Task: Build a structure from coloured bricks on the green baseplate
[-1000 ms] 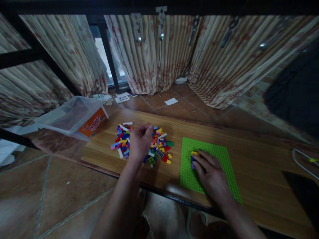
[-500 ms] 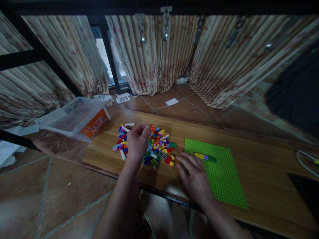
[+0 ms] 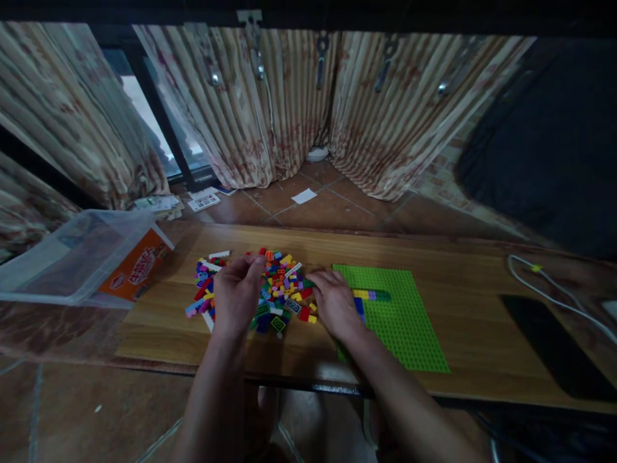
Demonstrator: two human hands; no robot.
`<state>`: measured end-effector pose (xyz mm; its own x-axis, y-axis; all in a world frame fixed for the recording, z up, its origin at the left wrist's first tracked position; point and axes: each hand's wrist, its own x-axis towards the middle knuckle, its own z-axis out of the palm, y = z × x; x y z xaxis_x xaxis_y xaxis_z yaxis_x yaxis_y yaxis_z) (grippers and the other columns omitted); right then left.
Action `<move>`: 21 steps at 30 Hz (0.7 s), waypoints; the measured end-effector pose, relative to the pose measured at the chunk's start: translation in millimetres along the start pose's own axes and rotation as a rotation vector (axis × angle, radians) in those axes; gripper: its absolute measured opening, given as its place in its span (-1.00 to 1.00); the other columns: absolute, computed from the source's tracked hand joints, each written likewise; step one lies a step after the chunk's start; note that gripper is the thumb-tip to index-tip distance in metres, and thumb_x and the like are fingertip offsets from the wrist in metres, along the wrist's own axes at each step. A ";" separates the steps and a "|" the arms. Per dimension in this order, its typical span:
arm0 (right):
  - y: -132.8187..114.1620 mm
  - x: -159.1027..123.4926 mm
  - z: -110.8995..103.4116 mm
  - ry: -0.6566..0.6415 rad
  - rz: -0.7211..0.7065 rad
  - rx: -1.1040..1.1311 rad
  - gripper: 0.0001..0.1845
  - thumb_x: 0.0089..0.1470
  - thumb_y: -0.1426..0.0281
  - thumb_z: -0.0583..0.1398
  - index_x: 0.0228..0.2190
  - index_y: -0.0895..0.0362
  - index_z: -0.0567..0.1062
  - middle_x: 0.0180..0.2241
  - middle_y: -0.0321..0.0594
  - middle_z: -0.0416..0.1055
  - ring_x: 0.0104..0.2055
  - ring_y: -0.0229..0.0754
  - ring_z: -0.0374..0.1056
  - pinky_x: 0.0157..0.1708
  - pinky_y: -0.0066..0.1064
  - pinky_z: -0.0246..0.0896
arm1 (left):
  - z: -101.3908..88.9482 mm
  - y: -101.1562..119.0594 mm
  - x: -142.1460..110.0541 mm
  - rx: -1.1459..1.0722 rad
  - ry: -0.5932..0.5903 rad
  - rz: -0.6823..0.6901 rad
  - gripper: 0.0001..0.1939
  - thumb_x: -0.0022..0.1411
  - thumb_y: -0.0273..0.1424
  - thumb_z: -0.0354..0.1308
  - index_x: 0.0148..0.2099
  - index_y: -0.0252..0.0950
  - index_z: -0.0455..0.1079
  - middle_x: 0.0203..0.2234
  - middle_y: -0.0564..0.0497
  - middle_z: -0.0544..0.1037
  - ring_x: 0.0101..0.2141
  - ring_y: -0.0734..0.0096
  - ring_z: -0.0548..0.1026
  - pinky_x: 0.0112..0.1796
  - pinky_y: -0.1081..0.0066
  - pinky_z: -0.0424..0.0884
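Observation:
My left hand [image 3: 237,294] is over the left part of a heap of loose toy bricks [image 3: 277,289], thumb and fingertips pinched together. Whatever is between those fingertips is too small or hidden to make out. An orange brick [image 3: 269,255] lies just beyond them. At the heap's right edge, my right hand [image 3: 336,303] has its fingertips on the right end of a green brick [image 3: 307,283]. Beneath and beside this hand is a bright green baseplate [image 3: 409,334]. On it sit a row of yellow, purple and green bricks [image 3: 370,295] and a blue brick [image 3: 359,307], partly covered by the hand.
A clear plastic box [image 3: 72,257] with an orange label stands at the left end of the wooden table [image 3: 159,328]. To the right are a dark flat object [image 3: 554,344] and a white cable [image 3: 554,276]. Striped curtains [image 3: 289,116] hang behind.
The view has swung to the right. My right hand has moved from the heap's near right side to the green brick. My left hand stays pinched over the heap.

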<state>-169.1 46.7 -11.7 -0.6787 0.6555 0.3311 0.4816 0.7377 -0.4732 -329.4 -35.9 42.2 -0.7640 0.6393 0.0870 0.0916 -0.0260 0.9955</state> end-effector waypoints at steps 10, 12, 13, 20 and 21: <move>34.7 -35.9 -68.6 0.336 0.287 0.374 -0.74 0.11 0.31 0.21 -0.15 0.06 0.56 -0.21 -0.19 0.55 -0.22 -0.14 0.46 -0.15 -0.23 0.38 | 15.5 5.1 -12.0 0.061 -0.178 0.018 -0.86 0.12 -0.36 0.19 -0.35 -0.33 0.52 -0.60 0.10 0.45 -0.57 0.53 0.32 -0.53 0.53 0.24; 48.7 -49.2 -82.2 0.288 0.328 0.374 -0.75 0.08 0.30 0.24 -0.18 0.06 0.57 -0.24 -0.21 0.55 -0.26 -0.16 0.46 -0.19 -0.24 0.38 | 20.9 5.9 -19.6 0.091 -0.286 0.019 -0.84 0.15 -0.35 0.17 -0.31 -0.32 0.52 -0.56 0.08 0.48 -0.53 0.50 0.36 -0.49 0.51 0.27; 54.3 -55.2 -87.0 0.250 0.329 0.369 -0.76 0.07 0.30 0.25 -0.19 0.07 0.57 -0.24 -0.22 0.54 -0.26 -0.17 0.46 -0.19 -0.25 0.38 | 24.1 5.8 -24.0 0.111 -0.348 0.026 -0.83 0.17 -0.34 0.16 -0.30 -0.32 0.52 -0.53 0.07 0.50 -0.51 0.48 0.38 -0.46 0.50 0.29; 66.1 -77.7 -99.4 0.004 0.254 0.321 -0.80 0.11 0.40 0.20 -0.21 0.05 0.57 -0.19 -0.22 0.53 -0.14 -0.15 0.45 -0.09 -0.26 0.33 | 55.1 -5.8 -51.2 0.268 -0.702 0.112 -0.81 0.24 -0.38 0.10 -0.29 -0.32 0.52 -0.46 0.04 0.55 -0.41 0.42 0.45 -0.36 0.47 0.32; 65.8 -78.9 -100.6 -0.026 0.236 0.307 -0.79 0.12 0.42 0.19 -0.20 0.05 0.57 -0.18 -0.22 0.53 -0.12 -0.14 0.45 -0.08 -0.25 0.32 | 59.3 -7.6 -53.4 0.288 -0.716 0.105 -0.81 0.24 -0.39 0.09 -0.28 -0.32 0.52 -0.45 0.03 0.56 -0.40 0.41 0.46 -0.35 0.46 0.33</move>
<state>-28.1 59.8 13.2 -0.5850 0.7941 0.1648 0.4407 0.4819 -0.7573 -251.4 -24.3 27.7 -0.1528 0.9876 0.0367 0.3779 0.0241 0.9256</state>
